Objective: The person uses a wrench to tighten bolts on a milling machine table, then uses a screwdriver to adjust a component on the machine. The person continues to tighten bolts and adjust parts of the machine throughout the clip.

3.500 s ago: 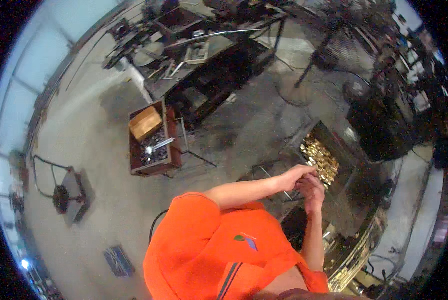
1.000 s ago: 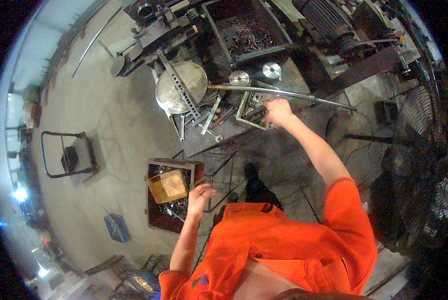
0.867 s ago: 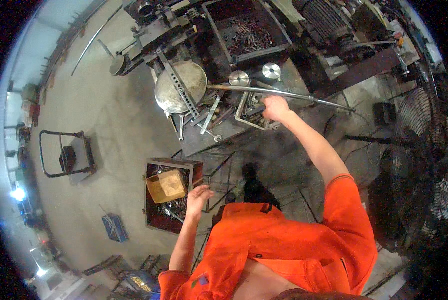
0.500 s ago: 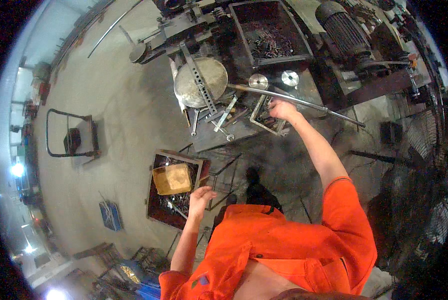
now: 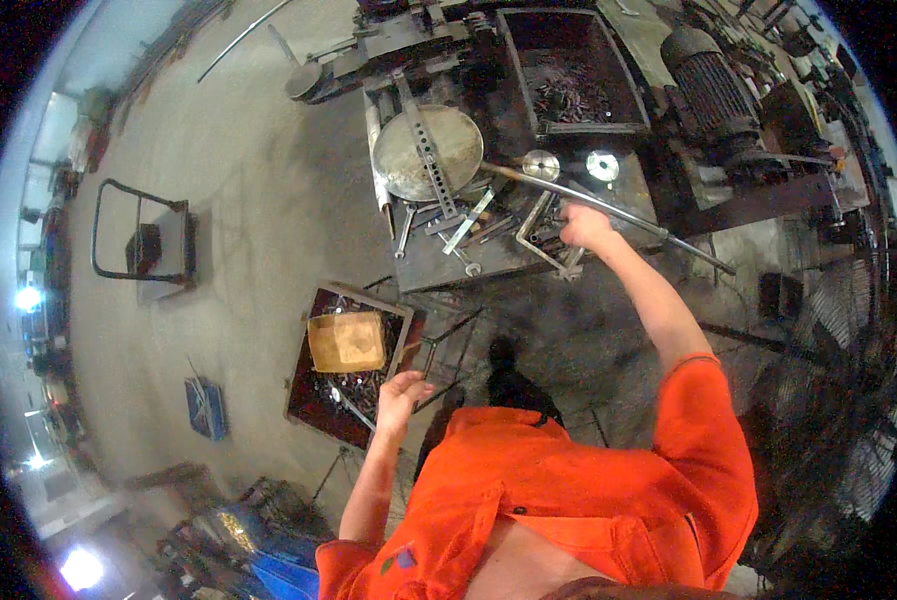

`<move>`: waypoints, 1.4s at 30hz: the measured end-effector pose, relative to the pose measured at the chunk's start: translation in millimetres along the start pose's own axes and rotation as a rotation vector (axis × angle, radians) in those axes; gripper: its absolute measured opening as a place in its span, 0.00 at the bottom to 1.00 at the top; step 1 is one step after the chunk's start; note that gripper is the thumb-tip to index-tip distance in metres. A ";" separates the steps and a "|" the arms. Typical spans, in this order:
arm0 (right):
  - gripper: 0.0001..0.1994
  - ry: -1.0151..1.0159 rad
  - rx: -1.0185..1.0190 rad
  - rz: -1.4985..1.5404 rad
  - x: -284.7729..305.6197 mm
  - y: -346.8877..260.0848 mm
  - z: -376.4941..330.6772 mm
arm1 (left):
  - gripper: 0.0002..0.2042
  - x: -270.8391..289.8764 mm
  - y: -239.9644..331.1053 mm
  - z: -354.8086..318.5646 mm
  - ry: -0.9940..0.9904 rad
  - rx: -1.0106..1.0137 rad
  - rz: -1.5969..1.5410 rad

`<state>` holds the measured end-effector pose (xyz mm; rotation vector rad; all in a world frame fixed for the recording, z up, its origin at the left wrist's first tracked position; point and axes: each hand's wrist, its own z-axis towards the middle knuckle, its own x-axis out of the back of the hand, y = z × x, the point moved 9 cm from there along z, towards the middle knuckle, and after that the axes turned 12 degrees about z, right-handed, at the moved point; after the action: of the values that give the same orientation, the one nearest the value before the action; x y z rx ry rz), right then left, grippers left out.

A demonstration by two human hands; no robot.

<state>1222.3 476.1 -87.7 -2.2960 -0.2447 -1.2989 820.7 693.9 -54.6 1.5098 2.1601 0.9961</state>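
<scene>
A steel bench (image 5: 438, 262) strewn with tools stands ahead, and across its far right part lies a long metal rod (image 5: 608, 208), slanting from beside the round pan (image 5: 430, 150) down past the bench's right edge. The right hand (image 5: 586, 226) is closed around the rod near its middle, a sound place to hold since the bar looks stiff, heavy and smooth enough to slip or tip if taken near an end. The left hand (image 5: 400, 392) hangs open, fingers loosely spread, holding nothing, just beside the crate (image 5: 348, 365) of scrap on the floor.
</scene>
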 end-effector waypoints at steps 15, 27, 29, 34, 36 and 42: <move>0.13 -0.056 0.227 -0.101 -9.3 -44.9 11.2 | 0.14 -0.2 -46.6 -2.5 0.017 -0.007 -0.001; 0.09 0.381 0.596 -0.331 -51.4 67.9 44.9 | 0.11 -1.6 -43.1 -10.6 0.099 -0.083 -0.048; 0.08 0.250 0.549 -0.343 -63.6 77.6 68.7 | 0.11 2.7 -66.0 -5.3 0.124 -0.098 -0.051; 0.10 0.436 0.327 0.064 -43.7 85.2 73.2 | 0.10 19.5 -87.3 -25.4 0.201 -0.094 -0.052; 0.12 0.620 0.293 0.085 -29.6 72.6 50.6 | 0.09 26.7 -101.7 -31.8 0.231 -0.091 -0.086; 0.14 0.372 0.059 0.167 -30.1 66.2 35.8 | 0.10 53.1 -136.5 -56.3 0.264 -0.017 -0.070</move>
<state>1258.6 439.0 -149.9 -1.9331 0.0349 -1.5723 671.6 695.3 -103.7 1.3492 2.3555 1.2473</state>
